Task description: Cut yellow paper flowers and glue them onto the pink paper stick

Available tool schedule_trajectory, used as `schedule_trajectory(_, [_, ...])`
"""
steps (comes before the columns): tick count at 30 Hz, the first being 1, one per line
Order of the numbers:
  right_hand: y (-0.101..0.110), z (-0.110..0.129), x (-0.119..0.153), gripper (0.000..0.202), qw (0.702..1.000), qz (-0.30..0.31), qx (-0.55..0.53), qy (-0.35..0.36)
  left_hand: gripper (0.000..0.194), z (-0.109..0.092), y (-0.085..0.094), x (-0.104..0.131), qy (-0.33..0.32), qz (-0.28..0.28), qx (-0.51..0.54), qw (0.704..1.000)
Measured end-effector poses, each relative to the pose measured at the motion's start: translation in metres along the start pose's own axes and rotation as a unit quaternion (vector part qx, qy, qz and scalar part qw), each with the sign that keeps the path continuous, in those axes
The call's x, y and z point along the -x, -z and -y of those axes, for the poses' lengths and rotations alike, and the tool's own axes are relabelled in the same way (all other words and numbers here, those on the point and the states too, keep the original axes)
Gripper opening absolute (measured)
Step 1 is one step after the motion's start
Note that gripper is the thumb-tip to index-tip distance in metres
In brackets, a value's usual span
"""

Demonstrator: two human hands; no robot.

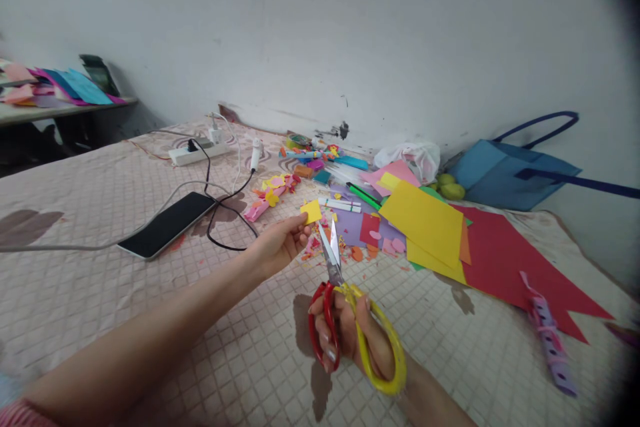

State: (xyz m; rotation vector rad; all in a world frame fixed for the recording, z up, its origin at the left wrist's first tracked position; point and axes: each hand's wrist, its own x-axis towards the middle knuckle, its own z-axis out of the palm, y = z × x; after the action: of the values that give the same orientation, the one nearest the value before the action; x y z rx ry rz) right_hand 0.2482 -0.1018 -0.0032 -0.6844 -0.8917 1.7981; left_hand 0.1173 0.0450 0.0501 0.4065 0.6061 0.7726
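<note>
Head view: the square (313, 211) of yellow paper is pinched at its near left corner between the thumb and fingers of the left hand (281, 244), while the right hand (350, 330) grips the scissors (336, 275), thumb in the yellow loop, fingers curled through the red one. The relation that counts is between the square and the blades. The scissors' long axis runs from the loops, nearer the body, away and slightly leftward, so the tips point at the gap just right of the square. The blades stand parted in a narrow V; the left tip lies right beside the square's near right corner, and whether they touch cannot be told. The square is about as wide as it is long, gives no clear long axis, and sits turned a little. From the right hand it lies forward and to the left; from the left hand, just ahead at the fingertips, which makes the left the nearer hand. Below it, scraps (311, 248) lie scattered on the cloth (240, 320), and the purple sheet (350, 230) spreads just to the right, behind the blades.
</note>
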Motion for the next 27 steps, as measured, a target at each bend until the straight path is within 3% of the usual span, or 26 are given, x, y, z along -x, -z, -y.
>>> schedule_trajectory(9, [0.001,-0.003,0.0,0.065,1.0,-0.01,-0.014,0.007,0.014,0.002,-0.001,0.003,-0.005,0.007,-0.013,1.0])
schedule_trajectory(17, [-0.005,0.011,0.002,0.063,1.0,-0.01,-0.018,-0.001,0.005,0.012,-0.001,0.007,-0.033,0.037,-0.082,0.995])
schedule_trajectory(27, [-0.009,0.014,0.0,0.06,0.999,-0.022,-0.032,0.001,0.017,0.024,-0.001,0.011,-0.031,0.047,-0.135,0.989])
